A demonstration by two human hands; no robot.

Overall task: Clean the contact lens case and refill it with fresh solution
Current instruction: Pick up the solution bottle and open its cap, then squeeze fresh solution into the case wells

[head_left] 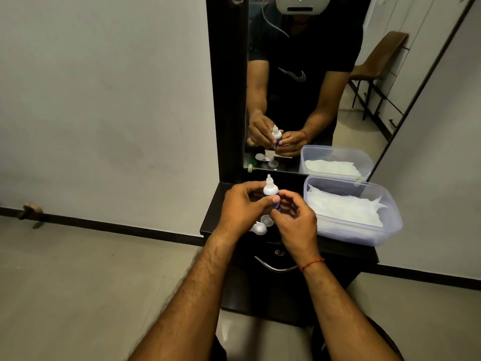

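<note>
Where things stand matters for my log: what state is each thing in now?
solution bottle: upright, held over the shelf by both hands.
left hand: grips the bottle's upper body.
right hand: pinches the bottle's lower end.
lens case: lies on the shelf beneath the hands, partly hidden.
plastic container: lidless, tissues inside.
drawer: closed.

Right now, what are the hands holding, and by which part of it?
The small solution bottle, upright. The left hand grips its body below the white shoulder; the right hand holds its blue lower end.
</note>
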